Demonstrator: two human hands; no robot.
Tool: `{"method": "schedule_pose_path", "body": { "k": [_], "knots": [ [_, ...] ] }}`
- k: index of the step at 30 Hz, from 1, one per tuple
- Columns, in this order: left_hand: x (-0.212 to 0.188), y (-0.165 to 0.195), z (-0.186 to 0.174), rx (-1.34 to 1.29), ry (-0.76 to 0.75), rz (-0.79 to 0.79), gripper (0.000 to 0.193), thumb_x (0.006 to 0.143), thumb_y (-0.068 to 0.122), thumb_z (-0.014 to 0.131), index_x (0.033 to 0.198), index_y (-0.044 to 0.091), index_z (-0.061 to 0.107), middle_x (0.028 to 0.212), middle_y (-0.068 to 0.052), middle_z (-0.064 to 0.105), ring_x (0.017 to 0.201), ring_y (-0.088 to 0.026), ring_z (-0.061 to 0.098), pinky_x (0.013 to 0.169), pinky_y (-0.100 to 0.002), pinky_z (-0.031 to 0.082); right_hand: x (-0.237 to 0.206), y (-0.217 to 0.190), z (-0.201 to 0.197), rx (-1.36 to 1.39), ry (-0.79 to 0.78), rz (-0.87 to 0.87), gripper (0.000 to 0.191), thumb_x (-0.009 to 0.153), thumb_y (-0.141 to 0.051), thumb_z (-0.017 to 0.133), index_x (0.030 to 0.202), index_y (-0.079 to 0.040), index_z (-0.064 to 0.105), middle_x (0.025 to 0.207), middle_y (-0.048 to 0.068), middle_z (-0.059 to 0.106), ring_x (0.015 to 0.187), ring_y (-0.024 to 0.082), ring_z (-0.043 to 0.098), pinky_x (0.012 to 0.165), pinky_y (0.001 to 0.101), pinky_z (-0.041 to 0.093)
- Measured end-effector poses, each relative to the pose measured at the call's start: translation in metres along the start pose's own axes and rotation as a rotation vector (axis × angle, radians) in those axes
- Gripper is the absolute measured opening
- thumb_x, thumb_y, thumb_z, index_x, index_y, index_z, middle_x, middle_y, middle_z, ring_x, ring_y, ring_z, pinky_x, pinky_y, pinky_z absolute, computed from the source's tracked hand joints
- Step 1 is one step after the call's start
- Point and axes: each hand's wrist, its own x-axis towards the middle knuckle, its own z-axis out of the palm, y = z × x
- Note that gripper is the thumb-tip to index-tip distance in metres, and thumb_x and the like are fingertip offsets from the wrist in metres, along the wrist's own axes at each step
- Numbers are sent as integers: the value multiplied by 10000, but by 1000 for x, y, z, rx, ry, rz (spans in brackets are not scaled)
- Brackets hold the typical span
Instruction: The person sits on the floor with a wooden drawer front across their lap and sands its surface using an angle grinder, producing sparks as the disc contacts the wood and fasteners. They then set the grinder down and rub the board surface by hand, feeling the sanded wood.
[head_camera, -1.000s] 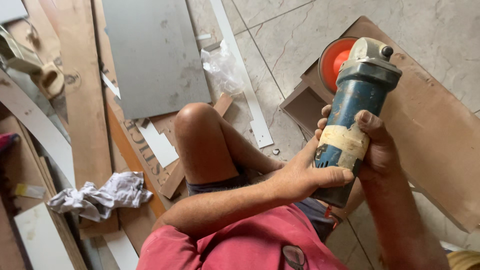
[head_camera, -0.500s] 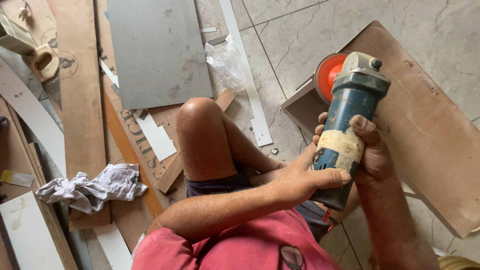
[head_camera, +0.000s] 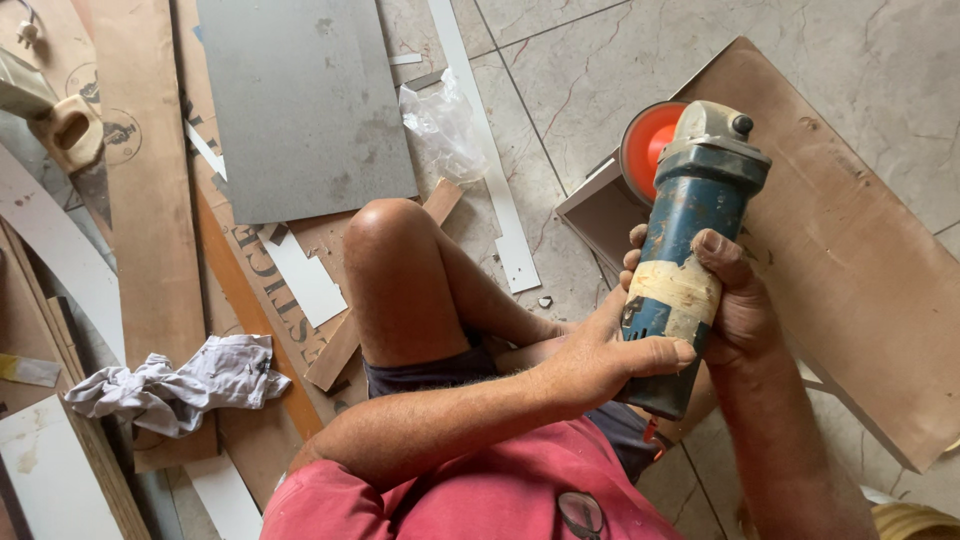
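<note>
**Both hands clasp a blue angle grinder above the floor**

The right hand (head_camera: 740, 300) wraps the taped body of the blue angle grinder (head_camera: 685, 255) from the far side, fingers closed round it. The left hand (head_camera: 605, 355) grips the same body lower down, thumb across it. The grinder points away, its orange disc (head_camera: 645, 140) just over the edge of a brown board (head_camera: 840, 250) on the tiled floor (head_camera: 600, 60). Left of the bent knee (head_camera: 390, 235) lie a grey sheet (head_camera: 300, 100), wooden planks (head_camera: 150, 200) and a crumpled white rag (head_camera: 180, 385).

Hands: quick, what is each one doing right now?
Left hand: closed around the blue angle grinder.
Right hand: closed on the same grinder body.
</note>
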Motion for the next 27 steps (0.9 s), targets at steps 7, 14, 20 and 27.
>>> {"method": "schedule_pose_path", "body": {
  "k": [7, 14, 20, 27],
  "knots": [
    [-1, -1, 2, 22, 5, 14, 745, 900, 246, 751, 1492, -42, 401, 1269, -135, 600, 1161, -207, 615, 997, -340, 516, -1, 0, 1, -2, -4, 5, 687, 916, -367, 812, 1353, 77, 522, 1089, 206, 695, 956, 302, 737, 873, 440, 627],
    [-4, -4, 1, 17, 19, 5, 760, 888, 236, 753, 1490, -30, 372, 1272, -136, 596, 1166, -205, 616, 999, -340, 518, -3, 4, 0, 0, 4, 10, 696, 910, -376, 819, 1354, 67, 518, 1085, 196, 688, 959, 294, 733, 892, 433, 628],
    [2, -7, 3, -26, 5, -22, 753, 897, 214, 755, 1500, -43, 384, 1269, -151, 597, 1157, -216, 620, 991, -346, 521, -4, 1, -3, -3, 15, 4, 693, 911, -369, 812, 1359, 68, 515, 1088, 199, 688, 954, 298, 738, 873, 435, 627],
    [5, -1, 5, 32, -1, -18, 757, 897, 242, 752, 1499, -40, 391, 1263, -145, 602, 1150, -216, 622, 985, -345, 521, -5, -1, -6, 5, 30, -12, 687, 918, -374, 804, 1362, 64, 517, 1088, 197, 691, 956, 298, 738, 864, 437, 629]
  ]
}}
